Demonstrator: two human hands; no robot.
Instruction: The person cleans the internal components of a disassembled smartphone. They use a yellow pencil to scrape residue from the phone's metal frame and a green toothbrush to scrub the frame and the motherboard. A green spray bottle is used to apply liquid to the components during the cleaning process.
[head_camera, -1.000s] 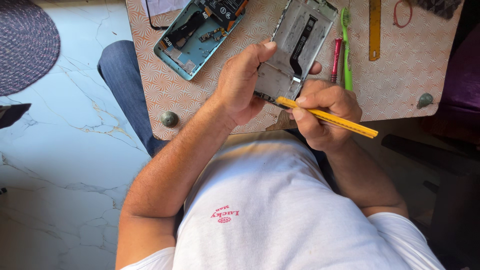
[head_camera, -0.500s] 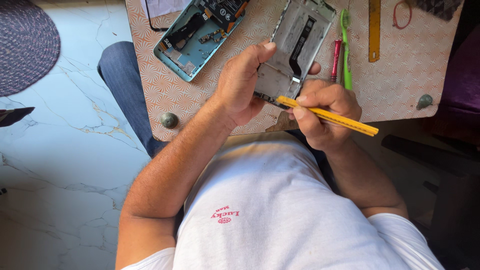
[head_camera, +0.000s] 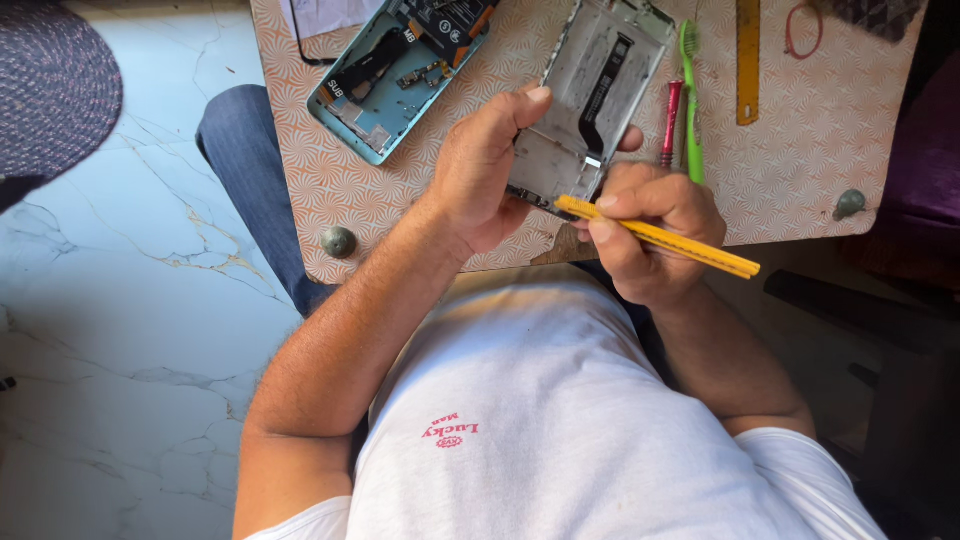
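My left hand (head_camera: 485, 165) grips an opened grey phone frame (head_camera: 590, 95) with a black flex cable running down its middle, holding it tilted above the table. My right hand (head_camera: 650, 230) is closed around a yellow tool (head_camera: 680, 240) like a pen, and its tip touches the near bottom edge of the frame. The fingers of my left hand behind the frame are mostly hidden.
A patterned orange tabletop (head_camera: 800, 150) holds a teal phone back shell with black parts (head_camera: 390, 65), a green toothbrush (head_camera: 691, 110), a red screwdriver (head_camera: 671, 120), a yellow ruler (head_camera: 749, 60) and a red rubber band (head_camera: 803, 25). Marble floor (head_camera: 120, 320) lies left, with a dark woven mat (head_camera: 50, 85).
Both hands and the phone frame stay nearly still. A dark shape at the left edge of the floor has moved up toward the mat.
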